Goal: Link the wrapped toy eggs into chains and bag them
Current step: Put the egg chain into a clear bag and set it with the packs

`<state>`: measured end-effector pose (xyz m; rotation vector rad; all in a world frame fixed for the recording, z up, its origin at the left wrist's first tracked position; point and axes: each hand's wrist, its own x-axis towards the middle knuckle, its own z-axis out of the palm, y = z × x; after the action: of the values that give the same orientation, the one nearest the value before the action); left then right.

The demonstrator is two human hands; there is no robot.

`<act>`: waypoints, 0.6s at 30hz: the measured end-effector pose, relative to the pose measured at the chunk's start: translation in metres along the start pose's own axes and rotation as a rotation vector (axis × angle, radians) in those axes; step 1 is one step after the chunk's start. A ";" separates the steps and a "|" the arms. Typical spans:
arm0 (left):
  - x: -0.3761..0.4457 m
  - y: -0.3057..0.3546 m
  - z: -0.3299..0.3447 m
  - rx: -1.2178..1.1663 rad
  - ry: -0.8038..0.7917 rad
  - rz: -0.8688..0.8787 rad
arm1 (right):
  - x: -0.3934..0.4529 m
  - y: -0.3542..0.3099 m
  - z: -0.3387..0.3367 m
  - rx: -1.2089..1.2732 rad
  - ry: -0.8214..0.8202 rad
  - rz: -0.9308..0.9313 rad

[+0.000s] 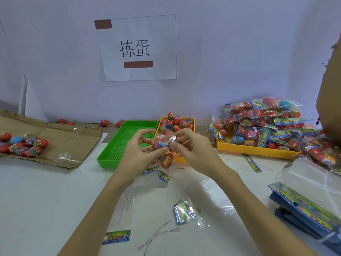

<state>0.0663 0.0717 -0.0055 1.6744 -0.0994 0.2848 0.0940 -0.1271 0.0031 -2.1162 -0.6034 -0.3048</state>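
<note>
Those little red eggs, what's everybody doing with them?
One person is working alone. Both hands, left hand and right hand, pinch a clear bag of wrapped toy eggs above the white table. Behind it sit an empty green tray and a yellow tray of loose eggs. Filled bags pile up on the right.
</note>
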 end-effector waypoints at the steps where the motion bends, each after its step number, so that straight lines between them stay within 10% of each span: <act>1: -0.001 0.001 0.000 -0.013 0.004 0.000 | 0.000 0.000 -0.001 0.019 0.008 0.003; 18: 0.000 0.000 0.009 -0.224 0.017 -0.047 | 0.001 -0.004 -0.010 0.052 0.074 -0.002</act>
<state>0.0675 0.0632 -0.0067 1.4499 -0.0763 0.2435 0.0929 -0.1332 0.0124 -2.0453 -0.5641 -0.3637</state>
